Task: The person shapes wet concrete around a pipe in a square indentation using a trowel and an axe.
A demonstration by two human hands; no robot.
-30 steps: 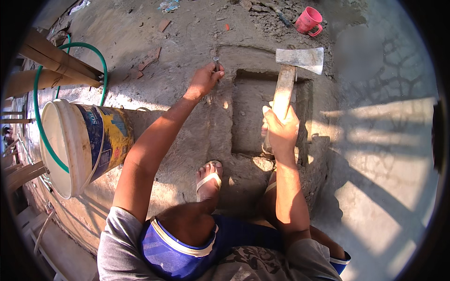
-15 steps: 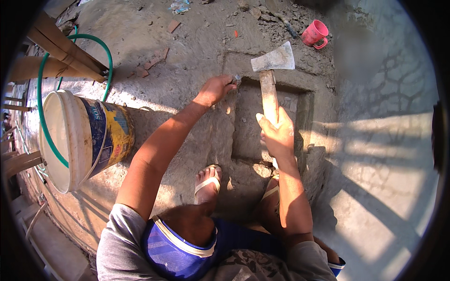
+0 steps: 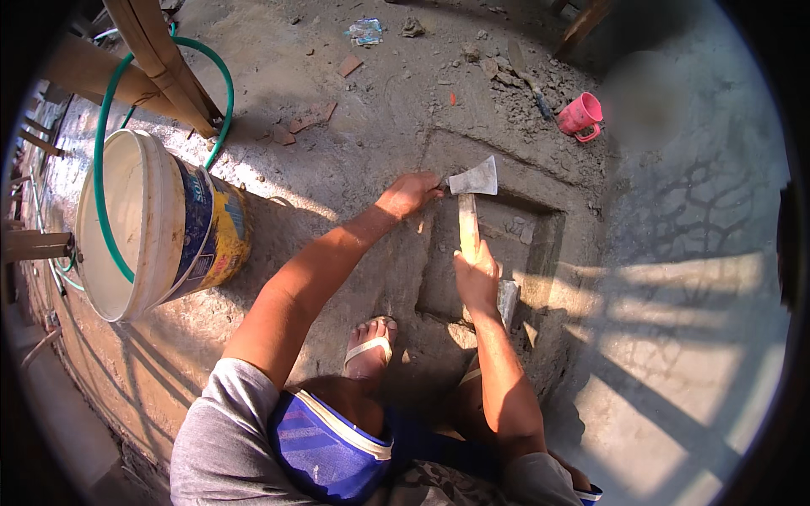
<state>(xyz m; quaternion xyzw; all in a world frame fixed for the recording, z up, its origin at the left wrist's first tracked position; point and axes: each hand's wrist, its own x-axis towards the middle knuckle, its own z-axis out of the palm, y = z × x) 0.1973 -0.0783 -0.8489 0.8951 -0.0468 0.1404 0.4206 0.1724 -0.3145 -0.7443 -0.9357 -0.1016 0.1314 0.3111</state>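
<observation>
My right hand (image 3: 478,274) is closed round the pale wooden handle of a hatchet (image 3: 468,223). Its grey steel head (image 3: 476,177) sits over the upper left edge of a rectangular pit (image 3: 456,261) cut into the concrete floor. My left hand (image 3: 409,194) grips a short metal chisel (image 3: 442,185) at that edge, most of it hidden by the fingers. The flat back of the hatchet head is against or very near the chisel's end; contact is hard to make out. Beyond my right wrist, a grey block (image 3: 508,301) lies in the pit.
At left, a white bucket (image 3: 148,228) with a blue and yellow label stands near a green hose (image 3: 226,76) and bamboo poles (image 3: 160,59). A pink mug (image 3: 580,115) lies by rubble (image 3: 506,74) at the far right. Brick shards (image 3: 312,118) are scattered around. My sandalled foot (image 3: 369,346) is beside the pit.
The hatchet head has come down and left, from raised above the pit to beside the chisel in my left hand. The whole view has also shifted a little.
</observation>
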